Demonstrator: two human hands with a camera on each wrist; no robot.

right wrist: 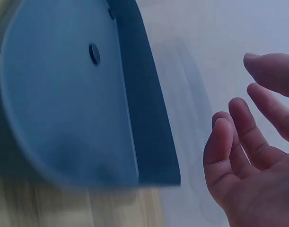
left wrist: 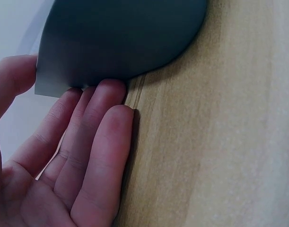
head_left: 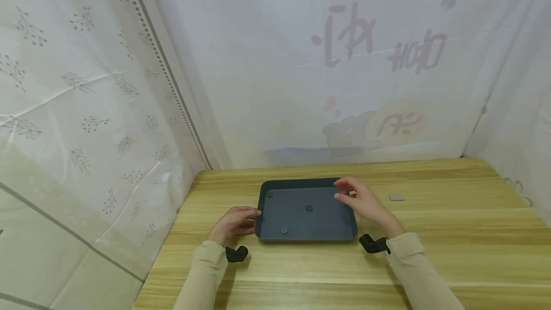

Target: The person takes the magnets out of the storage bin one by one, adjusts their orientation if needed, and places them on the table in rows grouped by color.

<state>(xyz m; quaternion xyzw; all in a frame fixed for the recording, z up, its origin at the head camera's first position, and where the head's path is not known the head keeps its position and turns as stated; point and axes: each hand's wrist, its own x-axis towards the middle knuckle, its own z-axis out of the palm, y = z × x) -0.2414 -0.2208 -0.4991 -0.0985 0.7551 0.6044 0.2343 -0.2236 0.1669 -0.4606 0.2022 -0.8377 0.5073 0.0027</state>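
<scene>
A dark blue-grey rectangular tray (head_left: 327, 219) with raised walls is on the wooden table, with small dark discs (head_left: 309, 208) spread over its floor. My left hand (head_left: 234, 223) holds the tray's left side: in the left wrist view the thumb (left wrist: 21, 71) is at the rim and the fingers (left wrist: 106, 127) reach against the outer wall. Over the tray's far right corner, my right hand (head_left: 359, 199) hovers with loosely bent fingers and nothing in them. In the right wrist view that hand (right wrist: 258, 156) appears apart from the tray wall (right wrist: 149, 118).
A small flat grey piece (head_left: 397, 197) lies on the table (head_left: 452, 233) to the right of the right hand. Patterned white curtains (head_left: 275, 61) hang behind and on both sides. Each wrist carries a black camera mount (head_left: 373, 244).
</scene>
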